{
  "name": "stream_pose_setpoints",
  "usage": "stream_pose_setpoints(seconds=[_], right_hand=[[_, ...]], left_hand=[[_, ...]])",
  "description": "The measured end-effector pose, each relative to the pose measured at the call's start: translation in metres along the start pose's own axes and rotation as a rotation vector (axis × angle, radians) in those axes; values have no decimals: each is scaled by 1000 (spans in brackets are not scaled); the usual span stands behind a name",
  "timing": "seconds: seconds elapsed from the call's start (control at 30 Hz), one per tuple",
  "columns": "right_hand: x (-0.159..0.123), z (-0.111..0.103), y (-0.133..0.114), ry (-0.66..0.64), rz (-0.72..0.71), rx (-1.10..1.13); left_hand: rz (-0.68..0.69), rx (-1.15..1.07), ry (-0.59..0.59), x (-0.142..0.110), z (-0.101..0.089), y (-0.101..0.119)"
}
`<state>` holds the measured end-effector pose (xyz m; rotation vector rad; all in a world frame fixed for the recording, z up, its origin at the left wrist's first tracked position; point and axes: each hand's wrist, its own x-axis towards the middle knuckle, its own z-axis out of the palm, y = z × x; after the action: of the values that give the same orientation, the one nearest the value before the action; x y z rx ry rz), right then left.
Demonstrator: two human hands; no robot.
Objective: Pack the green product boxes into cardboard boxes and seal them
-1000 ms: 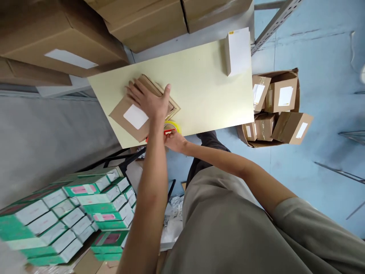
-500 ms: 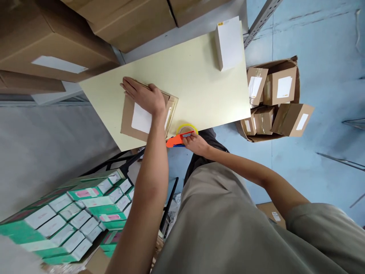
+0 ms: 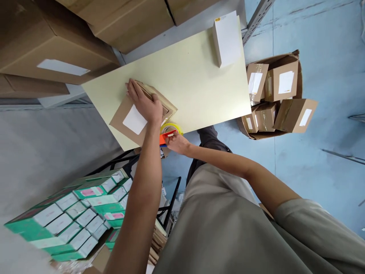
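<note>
"What's the room like?"

"A storage area with a pale yellow bench (image 3: 199,83), large brown cartons (image 3: 76,49) shelved beyond its left end and green-and-white boxes (image 3: 85,217) stacked low on the near left."

"And on the bench?"

"Toward its left end, a brown cardboard box (image 3: 123,110) with a white label (image 3: 135,120). The left hand (image 3: 146,104) lies over it, fairly open: fingers close together across the upper edge, thumb spread away."

"The other one?"

"Just to the right. The right hand (image 3: 178,144) has its fingers closed on an orange-red tape dispenser (image 3: 164,139) with a yellow roll (image 3: 172,126), at the bench's near edge. Whether it touches the box, I can't tell."

"Which step would you call it?"

"Steadying the box with tape at the ready, I'd judge. The next move seems to call for firm left-hand pressure and a well-aligned dispenser."

"Further right?"

"A white box (image 3: 228,40) at the bench's end, then an open carton (image 3: 299,78) of labelled parcels (image 3: 265,118) on the blue floor (image 3: 293,167)."
</note>
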<state>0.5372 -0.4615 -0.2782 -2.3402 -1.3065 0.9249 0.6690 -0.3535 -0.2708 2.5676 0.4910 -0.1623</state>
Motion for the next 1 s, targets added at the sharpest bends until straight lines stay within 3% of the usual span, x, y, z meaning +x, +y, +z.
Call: stream_pose_setpoints(seconds=[0.07,0.17,0.3,0.37,0.47,0.53,0.67,0.8,1.0], right_hand=[[-11,4,-2,-8,19,-12],[-46,12,13,-28,65,-44],[-115,20,72,13,152,-74],[-146,19,110,85,235,-90],[-165,10,160,159,334,-157],[-154,-1,181,201,351,-190],[-99,-28,193,266,335,-214],[-54,-47,183,252,286,-243],[-33,-51,144,108,215,-292]], left_hand=[[-8,17,46,0,3,-3],[6,-18,-99,2,7,-2],[30,-61,-263,3,8,1],[20,-59,-204,3,8,1],[-21,-27,12,3,9,0],[-37,-24,79,3,9,0],[-18,-28,47,0,9,0],[12,-19,47,-6,5,0],[131,50,-43,-18,-13,-13]])
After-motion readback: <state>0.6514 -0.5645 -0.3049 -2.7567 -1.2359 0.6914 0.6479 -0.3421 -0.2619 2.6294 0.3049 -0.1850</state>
